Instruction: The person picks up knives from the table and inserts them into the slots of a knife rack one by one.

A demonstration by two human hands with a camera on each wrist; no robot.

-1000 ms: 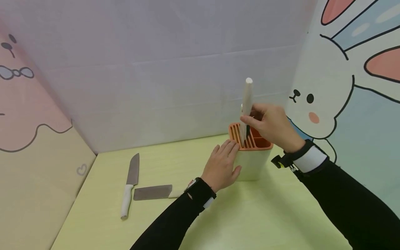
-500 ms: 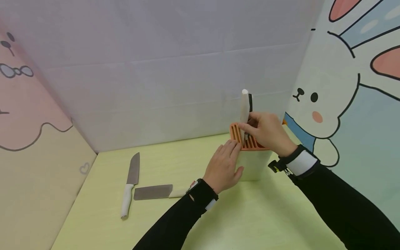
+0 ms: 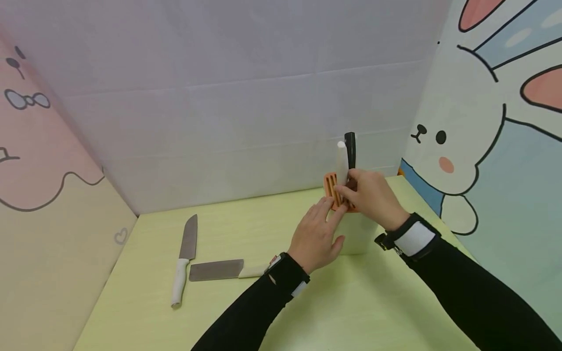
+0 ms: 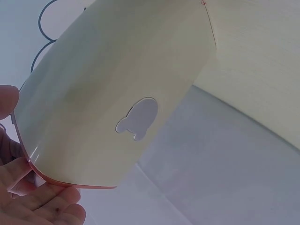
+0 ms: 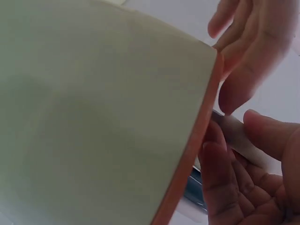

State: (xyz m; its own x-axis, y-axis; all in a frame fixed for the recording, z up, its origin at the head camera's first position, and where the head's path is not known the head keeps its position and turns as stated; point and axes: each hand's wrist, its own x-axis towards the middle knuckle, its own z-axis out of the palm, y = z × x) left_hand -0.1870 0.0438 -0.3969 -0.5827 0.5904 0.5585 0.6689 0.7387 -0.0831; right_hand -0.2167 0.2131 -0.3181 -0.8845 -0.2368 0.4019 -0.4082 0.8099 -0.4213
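Observation:
In the head view, my right hand (image 3: 375, 197) pinches the white handle of a knife (image 3: 342, 163) that stands upright in a slot of the knife block (image 3: 356, 239). The block is pale green with a slotted orange top; the blade is hidden inside. My left hand (image 3: 316, 236) rests on the block's near left rim, fingers mostly straight. Behind the knife rises a black handle (image 3: 350, 148); its lower end is hidden by my right hand. The right wrist view shows thumb and fingers around the white handle (image 5: 239, 140), just outside the orange rim (image 5: 190, 150).
A white-handled chef's knife (image 3: 183, 261) lies at the table's left. Beside it a cleaver (image 3: 217, 270) lies crosswise, its handle end partly behind my left wrist. A pale wall (image 3: 219, 126) stands behind the table, with printed side panels (image 3: 465, 146).
My right hand has moved down with the knife, and its handle now stands lower in the slot. My left hand has stayed at the rim, with one finger shifted right.

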